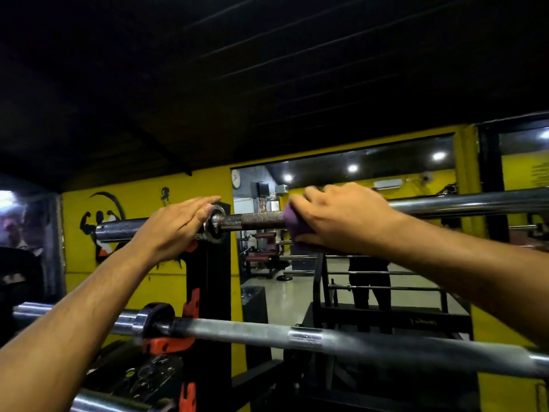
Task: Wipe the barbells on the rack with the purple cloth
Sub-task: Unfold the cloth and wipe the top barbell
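The top barbell [258,220] lies across the black rack upright [214,275] at about head height. My right hand [341,217] grips the purple cloth [292,224], wrapped round the knurled shaft just right of the collar. My left hand [175,224] rests on the bar's sleeve beside the collar, fingers straight over the top. A second barbell [297,336] lies lower on the rack on an orange hook [166,343]. The sleeve of a third barbell [107,402] shows at the bottom left.
A wall mirror [341,263] behind the rack reflects the gym floor, machines and a standing person. The wall [133,203] to the left is yellow with black figures painted on it. Weight plates [142,379] sit low at the left.
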The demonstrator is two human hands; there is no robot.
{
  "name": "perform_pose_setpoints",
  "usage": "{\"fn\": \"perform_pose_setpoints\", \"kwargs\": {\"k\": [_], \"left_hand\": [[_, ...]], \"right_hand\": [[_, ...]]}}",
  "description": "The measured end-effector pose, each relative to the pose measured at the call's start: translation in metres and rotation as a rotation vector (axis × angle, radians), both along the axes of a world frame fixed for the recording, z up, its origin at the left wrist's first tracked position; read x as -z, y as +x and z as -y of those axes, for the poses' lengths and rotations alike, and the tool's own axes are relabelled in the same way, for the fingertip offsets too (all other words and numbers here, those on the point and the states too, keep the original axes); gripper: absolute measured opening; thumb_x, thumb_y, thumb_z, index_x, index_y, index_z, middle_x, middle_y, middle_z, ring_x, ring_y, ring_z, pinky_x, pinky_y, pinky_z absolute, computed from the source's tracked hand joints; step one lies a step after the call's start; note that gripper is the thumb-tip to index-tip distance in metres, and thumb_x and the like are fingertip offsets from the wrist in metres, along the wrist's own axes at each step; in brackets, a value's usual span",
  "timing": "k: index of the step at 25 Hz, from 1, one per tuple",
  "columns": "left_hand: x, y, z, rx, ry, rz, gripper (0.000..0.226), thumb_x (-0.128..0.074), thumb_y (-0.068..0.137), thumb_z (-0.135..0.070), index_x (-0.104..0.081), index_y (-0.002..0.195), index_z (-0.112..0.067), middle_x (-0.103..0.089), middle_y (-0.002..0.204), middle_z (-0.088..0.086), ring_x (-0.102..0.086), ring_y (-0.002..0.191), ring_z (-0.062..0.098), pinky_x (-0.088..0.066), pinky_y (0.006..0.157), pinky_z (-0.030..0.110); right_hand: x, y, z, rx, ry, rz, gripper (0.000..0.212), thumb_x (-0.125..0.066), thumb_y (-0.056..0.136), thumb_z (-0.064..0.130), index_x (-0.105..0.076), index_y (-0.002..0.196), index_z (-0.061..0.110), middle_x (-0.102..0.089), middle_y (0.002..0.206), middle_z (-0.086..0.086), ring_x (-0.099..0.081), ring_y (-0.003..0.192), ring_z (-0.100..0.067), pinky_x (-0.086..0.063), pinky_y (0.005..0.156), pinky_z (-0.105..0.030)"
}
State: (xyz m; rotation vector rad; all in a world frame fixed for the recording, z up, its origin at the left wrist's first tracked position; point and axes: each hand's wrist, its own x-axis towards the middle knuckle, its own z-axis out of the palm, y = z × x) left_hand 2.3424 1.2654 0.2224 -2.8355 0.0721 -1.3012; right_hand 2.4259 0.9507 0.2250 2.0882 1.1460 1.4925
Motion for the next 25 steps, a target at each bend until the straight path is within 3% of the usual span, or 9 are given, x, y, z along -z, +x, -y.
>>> {"fn": "perform_pose_setpoints", "kwargs": {"k": [2,4,10,13,16,18,21,22,25], "left_hand": [[-0.002,-0.003,-0.003,0.046,-0.032,-0.018,0.061,-0.017,0.097,-0.059,-0.042,0.148,-0.037,-0.042,0.152,-0.011,-0.033,0.137,0.003,-0.027,0.11,0.031],[-0.003,-0.003,-0.009,0.13,-0.1,-0.017,0.057,-0.021,0.099,-0.057,-0.048,0.145,-0.036,-0.046,0.15,-0.011,-0.038,0.138,0.004,-0.032,0.115,0.038],[0.001,0.01,-0.011,0.052,-0.074,0.195,0.052,-0.026,0.101,-0.052,-0.068,0.125,-0.033,-0.071,0.123,-0.003,-0.064,0.115,0.017,-0.053,0.091,0.04],[0.001,0.009,-0.014,0.032,-0.061,0.193,0.057,-0.022,0.1,-0.055,-0.068,0.125,-0.033,-0.072,0.121,-0.003,-0.066,0.111,0.018,-0.054,0.085,0.039],[0.002,0.009,-0.01,0.031,-0.064,0.186,0.058,-0.022,0.1,-0.054,-0.067,0.128,-0.031,-0.069,0.127,-0.003,-0.064,0.117,0.017,-0.053,0.088,0.036],[0.002,0.008,-0.009,0.042,-0.071,0.192,0.058,-0.022,0.1,-0.053,-0.068,0.126,-0.03,-0.07,0.124,-0.001,-0.064,0.115,0.019,-0.053,0.087,0.039],[0.002,0.008,-0.01,0.055,-0.077,0.19,0.064,-0.017,0.1,-0.059,-0.071,0.119,-0.031,-0.075,0.108,0.0,-0.068,0.1,0.02,-0.053,0.079,0.042],[0.002,0.008,-0.01,0.057,-0.08,0.185,0.065,-0.016,0.1,-0.06,-0.07,0.119,-0.031,-0.075,0.107,0.0,-0.068,0.099,0.02,-0.053,0.079,0.043],[0.003,0.007,-0.008,0.066,-0.084,0.181,0.064,-0.016,0.1,-0.06,-0.068,0.125,-0.032,-0.074,0.115,-0.001,-0.067,0.106,0.02,-0.053,0.084,0.043]], "right_hand": [[-0.003,0.001,-0.038,-0.065,-0.026,-0.026,0.06,-0.046,0.095,0.066,-0.04,0.129,0.017,-0.061,0.112,-0.007,-0.064,0.085,-0.025,-0.044,0.06,-0.034],[-0.012,-0.002,-0.06,-0.141,-0.004,-0.082,0.057,-0.045,0.094,0.068,-0.043,0.123,0.019,-0.061,0.108,-0.005,-0.064,0.081,-0.024,-0.045,0.061,-0.035],[-0.007,-0.012,-0.116,-0.199,0.01,-0.133,0.046,-0.046,0.098,0.057,-0.05,0.12,0.017,-0.062,0.104,-0.006,-0.061,0.083,-0.027,-0.048,0.065,-0.038],[-0.04,-0.009,-0.133,-0.095,-0.021,-0.576,0.053,-0.047,0.097,0.063,-0.061,0.117,0.016,-0.059,0.101,-0.006,-0.057,0.085,-0.028,-0.042,0.072,-0.033],[-0.074,-0.002,-0.132,-0.028,-0.005,-1.022,0.064,-0.042,0.097,0.065,-0.065,0.125,0.012,-0.064,0.122,-0.005,-0.063,0.105,-0.025,-0.049,0.088,-0.031],[-0.067,-0.003,-0.134,-0.045,0.006,-0.894,0.062,-0.04,0.098,0.065,-0.064,0.125,0.015,-0.065,0.123,-0.009,-0.062,0.104,-0.027,-0.047,0.086,-0.033],[-0.018,-0.008,-0.129,-0.148,0.049,-0.228,0.052,-0.037,0.099,0.065,-0.056,0.122,0.022,-0.065,0.106,-0.007,-0.06,0.082,-0.025,-0.04,0.065,-0.033],[-0.004,-0.011,-0.125,-0.158,0.047,-0.096,0.05,-0.036,0.1,0.063,-0.052,0.123,0.022,-0.063,0.103,-0.005,-0.058,0.078,-0.022,-0.038,0.06,-0.033],[-0.002,-0.016,-0.124,-0.161,0.153,-0.153,0.048,-0.036,0.1,0.063,-0.052,0.122,0.022,-0.061,0.101,-0.003,-0.062,0.083,-0.024,-0.039,0.06,-0.035]]}}
